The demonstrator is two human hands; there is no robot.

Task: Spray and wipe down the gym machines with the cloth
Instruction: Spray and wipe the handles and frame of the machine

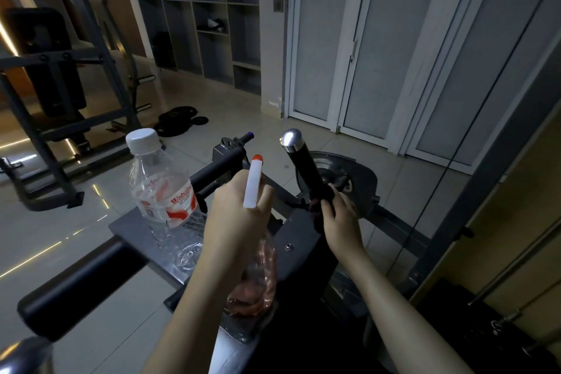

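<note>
- Spray bottle (253, 184): held up at centre frame in the left hand (236, 222). White trigger head with orange nozzle tip pointing up and away. Clear pinkish body hangs below the hand, over the dark machine seat.
- Left hand: fingers curled tight round the spray bottle neck, back of the hand to the camera. Can't tell whether a finger is on the trigger.
- Right hand (340, 211): fingers wrapped round the lower end of the handle (305, 167), gripping a dark cloth (318, 218) against it. The cloth is hard to make out in the low light; a strip of it hangs just left of the hand.
- Handle: black grip, chrome cap on top, tilted up and to the left, rising from the machine's round pivot plate (355, 173).
- Water bottle (161, 191): clear plastic, white cap on, red and white label. Stands upright on a grey plate (127, 225) of the machine, just left of the left hand, not touching it.
- Black padded roller (76, 276) sticks out lower left, below the grey plate.
- Second machine frame (60, 85) at far left, well apart.
- Weight plates (179, 123) lie on the tiled floor behind the water bottle.
- Open shelving (206, 9) on the back wall, white doors (364, 39) to its right.
</note>
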